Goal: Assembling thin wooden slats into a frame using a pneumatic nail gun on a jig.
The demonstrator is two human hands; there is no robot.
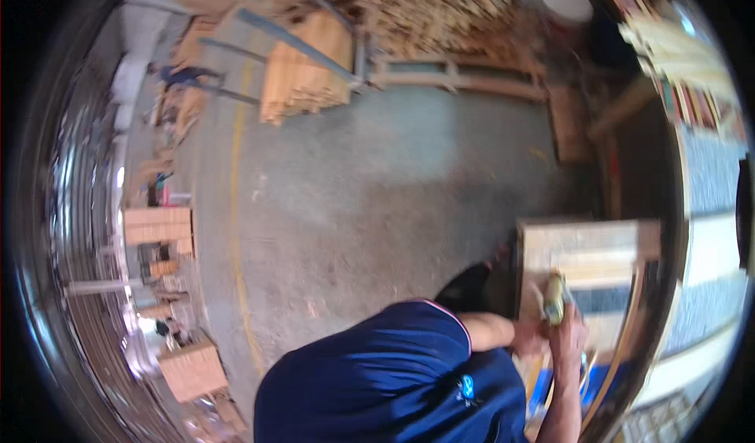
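Observation:
At the right, over a wooden workbench (535,242), both my hands come close together. My right hand (569,334) is closed around a yellow-green, rounded hand-held thing (555,297), too blurred to tell its kind. Right beside it is my left hand (531,339), its fingers smeared and partly hidden, so I cannot make out whether they grip anything. Pale wooden strips and boards (598,266) lie on the bench under and past the hands. Near my right wrist shows a blue surface (602,380), and a dark grey panel (598,300) lies just beyond the held thing.
Stacked boards and panels (712,246) stand along the far right. A pallet of wooden strips (308,65) and a large heap of wood pieces (440,10) lie ahead, near a white bucket (566,2). Cardboard-coloured boxes (193,371) and another person (185,75) are at the left.

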